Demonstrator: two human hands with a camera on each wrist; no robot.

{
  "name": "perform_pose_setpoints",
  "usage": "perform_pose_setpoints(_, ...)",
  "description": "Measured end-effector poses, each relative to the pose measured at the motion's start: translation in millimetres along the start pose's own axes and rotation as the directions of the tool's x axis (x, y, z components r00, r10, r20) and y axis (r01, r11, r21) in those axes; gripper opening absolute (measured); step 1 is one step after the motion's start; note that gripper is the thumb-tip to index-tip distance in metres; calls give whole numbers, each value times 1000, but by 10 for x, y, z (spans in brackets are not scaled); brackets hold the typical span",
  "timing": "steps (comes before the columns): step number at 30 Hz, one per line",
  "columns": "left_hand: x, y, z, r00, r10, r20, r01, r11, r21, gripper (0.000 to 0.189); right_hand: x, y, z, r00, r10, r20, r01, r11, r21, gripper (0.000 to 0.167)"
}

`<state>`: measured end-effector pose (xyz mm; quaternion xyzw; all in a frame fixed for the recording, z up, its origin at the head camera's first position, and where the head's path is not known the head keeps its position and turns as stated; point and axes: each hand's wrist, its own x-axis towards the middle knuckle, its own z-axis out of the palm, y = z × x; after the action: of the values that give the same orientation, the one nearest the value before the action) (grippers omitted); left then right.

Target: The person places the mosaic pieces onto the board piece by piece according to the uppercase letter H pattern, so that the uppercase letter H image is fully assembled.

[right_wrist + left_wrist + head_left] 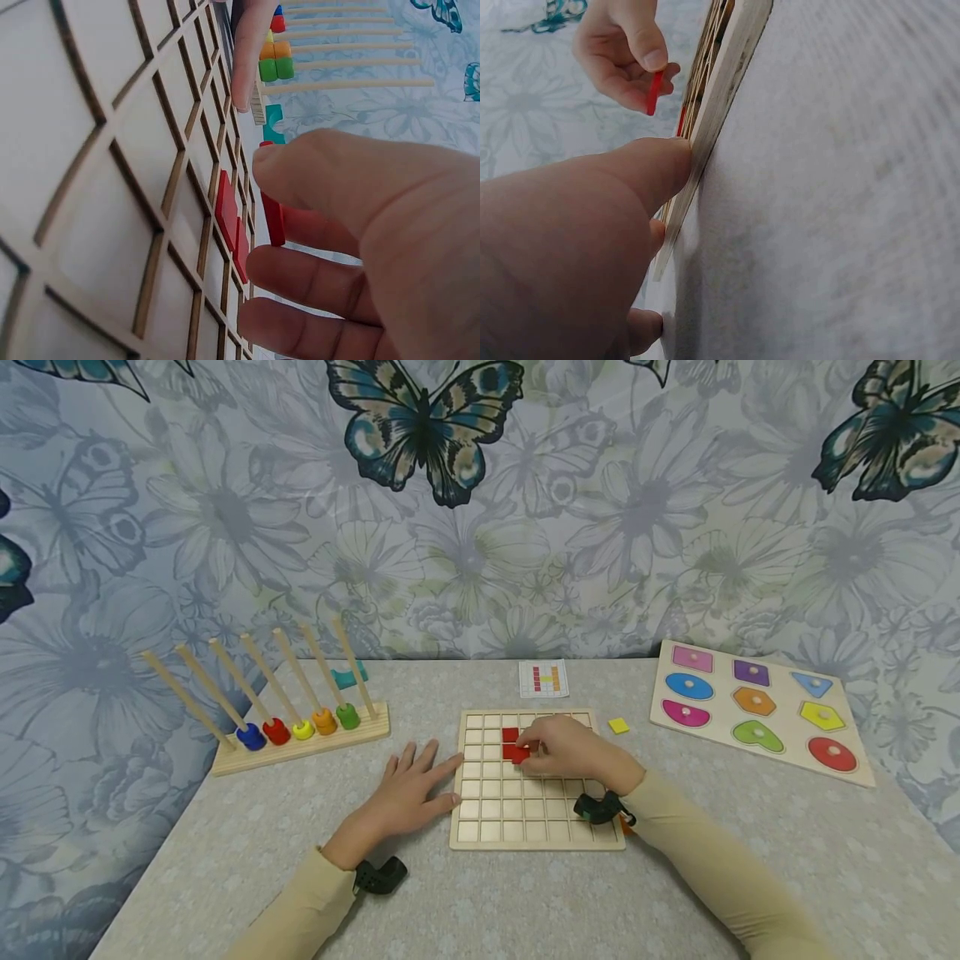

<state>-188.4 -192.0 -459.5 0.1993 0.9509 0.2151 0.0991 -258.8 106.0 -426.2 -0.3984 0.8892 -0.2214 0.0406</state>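
Observation:
My right hand pinches a red square tile between thumb and fingers, just above the wooden grid board. Two more red tiles lie in neighbouring cells of the board, in its upper middle; the right wrist view shows them below the held tile. At the board's left edge rests my left hand, fingers spread, with thumb and index finger touching the frame. In the left wrist view the held tile appears edge-on, apart from the board.
A small pattern card lies behind the board, a yellow tile to its right. An orange piece is partly hidden under the right wrist. A peg stand with coloured rings stands left, with a teal piece behind it; a shape puzzle lies right.

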Motion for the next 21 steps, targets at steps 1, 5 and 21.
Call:
perform_pose_setpoints(1, 0, 1, 0, 1000, 2, -3, -2, 1000, -3, 63, 2, -10, 0, 1000, -4, -2, 4, 1000, -3, 26)
perform_pose_setpoints(5, 7, 1, 9, 1000, -2, -5, 2, 1000, -4, 63, 17, -32, 19, 1000, -29, -11, 29, 999, -14, 24)
perform_pose_setpoints(21, 17, -12, 19, 1000, -2, -4, 2, 1000, 2, 63, 68, -62, 119, 999, -33, 35, 35, 998, -54, 21)
